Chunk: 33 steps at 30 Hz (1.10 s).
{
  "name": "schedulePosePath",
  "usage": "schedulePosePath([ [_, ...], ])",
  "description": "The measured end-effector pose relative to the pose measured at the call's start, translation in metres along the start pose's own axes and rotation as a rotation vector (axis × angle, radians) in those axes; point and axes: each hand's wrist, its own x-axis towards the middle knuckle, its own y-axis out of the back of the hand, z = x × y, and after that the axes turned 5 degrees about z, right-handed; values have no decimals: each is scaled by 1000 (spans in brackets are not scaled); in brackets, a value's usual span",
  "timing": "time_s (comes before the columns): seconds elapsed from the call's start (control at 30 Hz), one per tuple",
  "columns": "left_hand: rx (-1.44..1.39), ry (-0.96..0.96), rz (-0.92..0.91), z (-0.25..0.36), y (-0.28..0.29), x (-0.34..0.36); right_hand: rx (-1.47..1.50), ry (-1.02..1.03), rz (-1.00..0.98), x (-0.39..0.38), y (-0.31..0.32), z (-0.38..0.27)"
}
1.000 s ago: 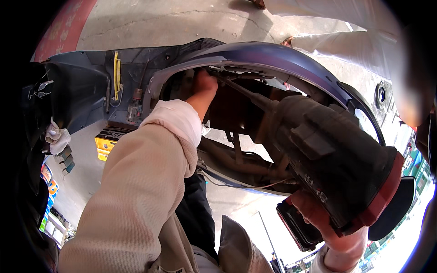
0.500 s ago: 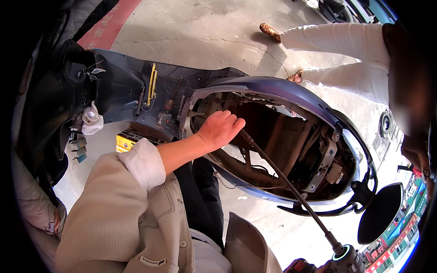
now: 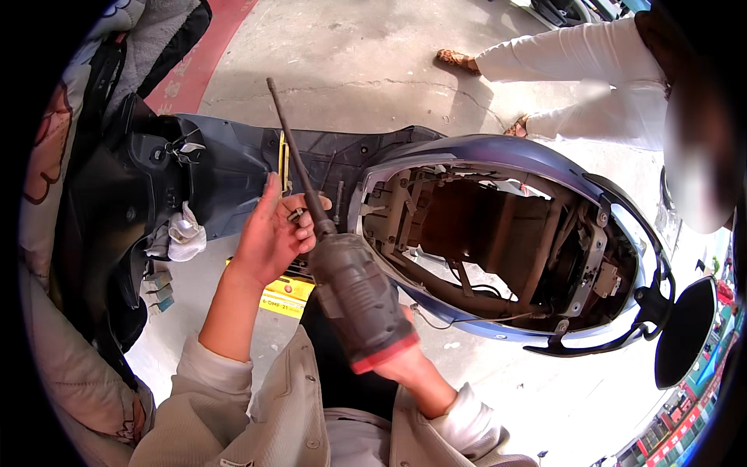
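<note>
My right hand (image 3: 416, 366) grips the dark, worn handle of a long screwdriver (image 3: 350, 288) with a red band at its butt; its thin shaft points up and away past the scooter's floorboard. My left hand (image 3: 272, 233) is raised just left of the shaft, fingers closed on a small bolt (image 3: 296, 214). Right of both hands lies the scooter's open rear body (image 3: 498, 226), a blue shell with the seat off, showing a brown frame, brackets and loose wires inside.
The scooter's dark floorboard and front panel (image 3: 179, 187) are on the left, with a white rag (image 3: 183, 233) tucked in. A person in white trousers and sandals (image 3: 568, 70) stands beyond the scooter. A black mirror (image 3: 685, 331) sticks out at right. A yellow tag (image 3: 284, 296) lies on the concrete.
My left hand has come out of the scooter's open body toward me with a small bolt. My right hand has swung the screwdriver up from the lower right, shaft now pointing away.
</note>
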Motion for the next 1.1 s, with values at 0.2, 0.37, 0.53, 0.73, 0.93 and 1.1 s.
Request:
schedulePosePath([
  [0.2, 115, 109, 157, -2, 115, 45, -167, 34, -132, 85, -147, 133],
  [0.37, 1014, -34, 541, -49, 204, 135, -736, -211, -99, 85, -121, 230],
  [0.53, 1468, -114, 681, -85, 252, 204, -1835, 111, -10, 119, -103, 256],
  [0.73, 1477, -72, 690, -83, 246, 248, -1897, -23, -13, 150, -93, 345],
  [0.93, 1086, -58, 583, -62, 280, 258, -1330, -17, 159, 153, -106, 312],
  [1.1, 844, -18, 712, -49, 288, 265, -1081, -30, 201, 151, -100, 330],
])
